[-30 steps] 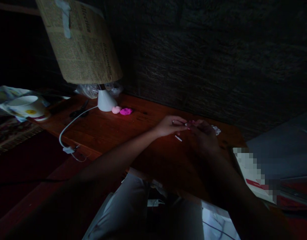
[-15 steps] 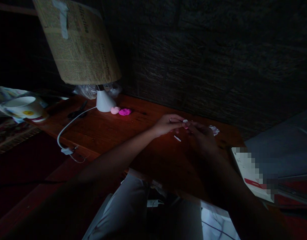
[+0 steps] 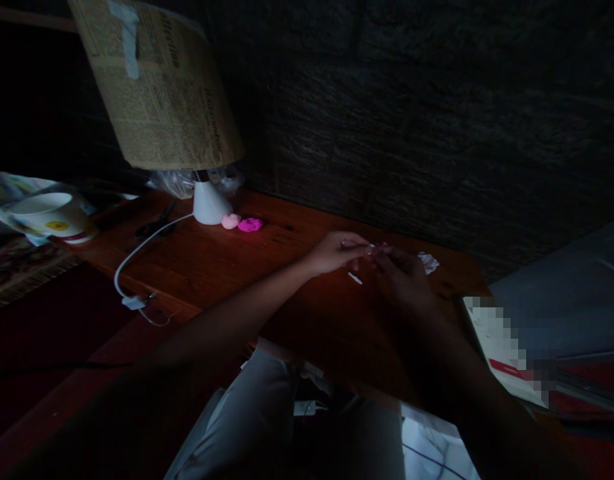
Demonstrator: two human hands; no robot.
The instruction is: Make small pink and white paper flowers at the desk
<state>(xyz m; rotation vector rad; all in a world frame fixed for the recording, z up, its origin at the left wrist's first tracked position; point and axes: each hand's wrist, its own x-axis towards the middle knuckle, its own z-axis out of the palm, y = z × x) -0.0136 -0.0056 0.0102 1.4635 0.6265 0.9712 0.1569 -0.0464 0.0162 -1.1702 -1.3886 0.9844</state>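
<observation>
In the head view, the 2 hands are brought together above the right-hand part of the wooden table [image 3: 297,247], their fingertips meeting. A small white piece [image 3: 371,246], mostly covered by fingers, is seen right where the fingertips meet, at the tips of the left hand [image 3: 337,253] and just beside those of the right hand [image 3: 409,277]. It is pinched between the left thumb and fingers; whether the right fingers are also closed on it cannot be told, as they are dark and overlapped. A thin white stick [image 3: 355,278] is laid on the table just below the left fingertips, apart from both hands. A crumpled pale scrap [image 3: 429,263] is seen just beyond the right hand, partly hidden by it. Well to the left of the hands, a light pink lump [image 3: 231,221] and a magenta lump [image 3: 250,225] are set side by side, touching, next to the white lamp base [image 3: 210,203]. Near the table's right end, a white box-like object [image 3: 497,333] with a red mark is placed, partly blurred out.
</observation>
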